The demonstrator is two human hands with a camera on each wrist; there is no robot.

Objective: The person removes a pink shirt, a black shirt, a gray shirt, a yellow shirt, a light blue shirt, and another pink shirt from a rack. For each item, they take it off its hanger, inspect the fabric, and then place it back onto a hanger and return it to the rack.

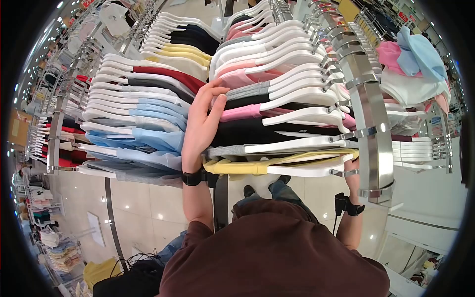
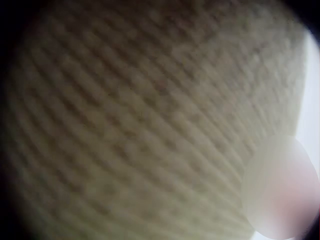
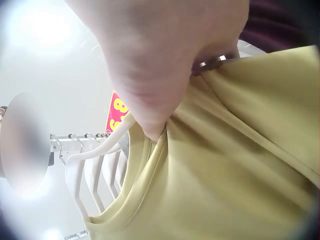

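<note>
In the head view my left hand (image 1: 202,121) lies on the hung clothes, fingers extended over the collar ends of a grey garment (image 1: 247,91) and a pink garment (image 1: 240,113). Ribbed cloth (image 2: 130,120) fills the left wrist view, blurred. My right hand (image 1: 352,173) is at the near end of the rack, mostly hidden. In the right wrist view the right hand (image 3: 165,65) pinches the yellow shirt (image 3: 200,170) near its neckline, beside a white hanger (image 3: 75,175).
A metal rail (image 1: 368,119) with hanger hooks runs along the right. Blue shirts (image 1: 158,138) hang to the left. Beyond the rail sit pink and light blue garments (image 1: 420,54). Tiled floor (image 1: 153,208) shows below.
</note>
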